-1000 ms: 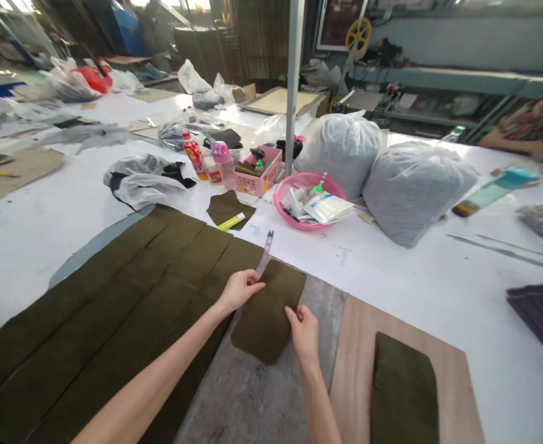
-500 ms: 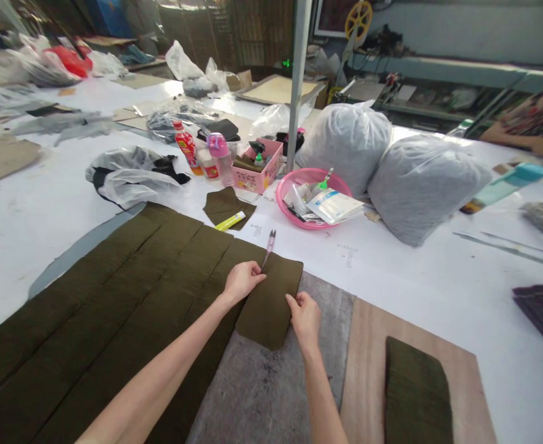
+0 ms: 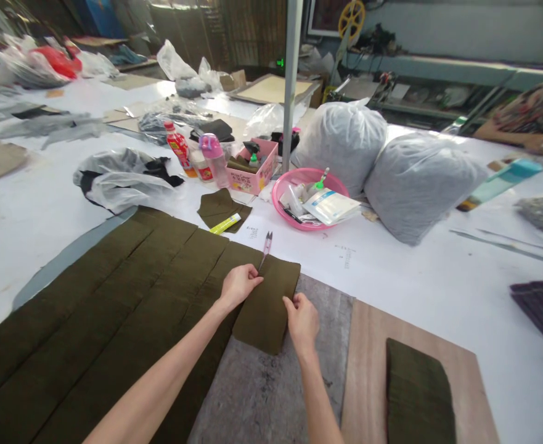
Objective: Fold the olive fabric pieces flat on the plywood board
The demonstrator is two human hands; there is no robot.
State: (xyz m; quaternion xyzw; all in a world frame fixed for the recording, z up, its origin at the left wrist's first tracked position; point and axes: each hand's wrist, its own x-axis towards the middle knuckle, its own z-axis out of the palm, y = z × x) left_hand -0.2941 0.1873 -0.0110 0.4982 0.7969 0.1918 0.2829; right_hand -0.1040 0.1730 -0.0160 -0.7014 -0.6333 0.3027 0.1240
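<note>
A dark olive cloth piece (image 3: 271,308), roughly rectangular with rounded corners, lies partly on a grey board (image 3: 262,394). My left hand (image 3: 241,285) pinches its left edge, fingers closed. On the opposite edge my right hand (image 3: 302,317) has thumb and finger closed on the cloth. Thread snips (image 3: 267,245) with pink on them rest just beyond my left fingertips, blades pointing away; I cannot tell whether the fingers touch them. To the left, wide rows of the same olive cloth (image 3: 127,308) spread side by side under my left forearm.
A wooden board (image 3: 368,370) carries an olive cloth stack (image 3: 419,394) at the right. Beyond the cloth are a pink basin (image 3: 278,206), a yellow-green tube (image 3: 225,224), a pink box (image 3: 248,180), a metal post (image 3: 292,92) and stuffed white bags (image 3: 423,185). Another person's arm (image 3: 511,135) rests far right.
The view has shifted slightly, so the background sits a little further left. Both hands keep their hold on the olive cloth piece, with hardly any movement.
</note>
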